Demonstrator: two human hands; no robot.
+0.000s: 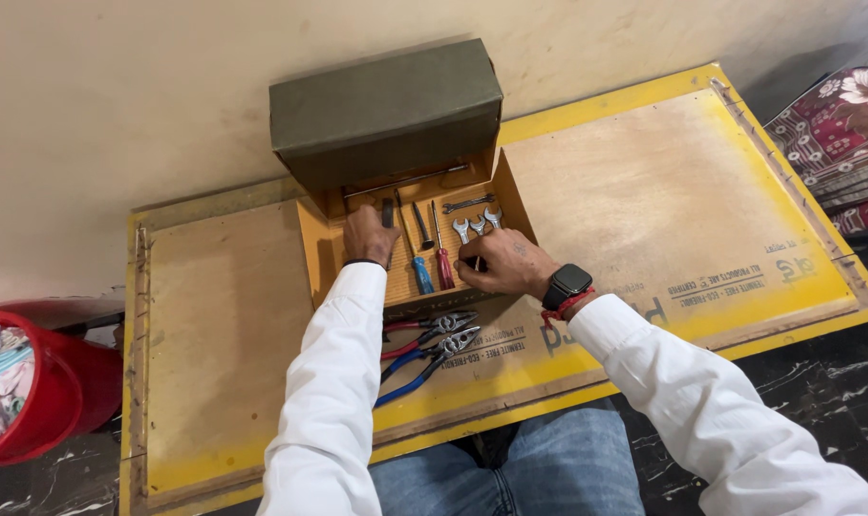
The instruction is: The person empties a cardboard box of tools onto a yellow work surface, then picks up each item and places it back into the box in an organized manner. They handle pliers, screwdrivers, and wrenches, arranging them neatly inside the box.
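Inside the open box (321, 250) on the desk (644, 191), the left hand (370, 235) curls its fingers over a dark tool. The right hand (506, 264) pinches a thin tool beside the spanners (478, 225). Pliers (432, 336) lie just in front.

Matt cardboard box (321, 250), shiny metal spanners (478, 225), rough plywood board (644, 191).

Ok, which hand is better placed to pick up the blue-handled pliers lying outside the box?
Probably the left hand: the blue-handled pliers lie right beside its sleeve, in front of the box. The right hand is busy at the small spanners.
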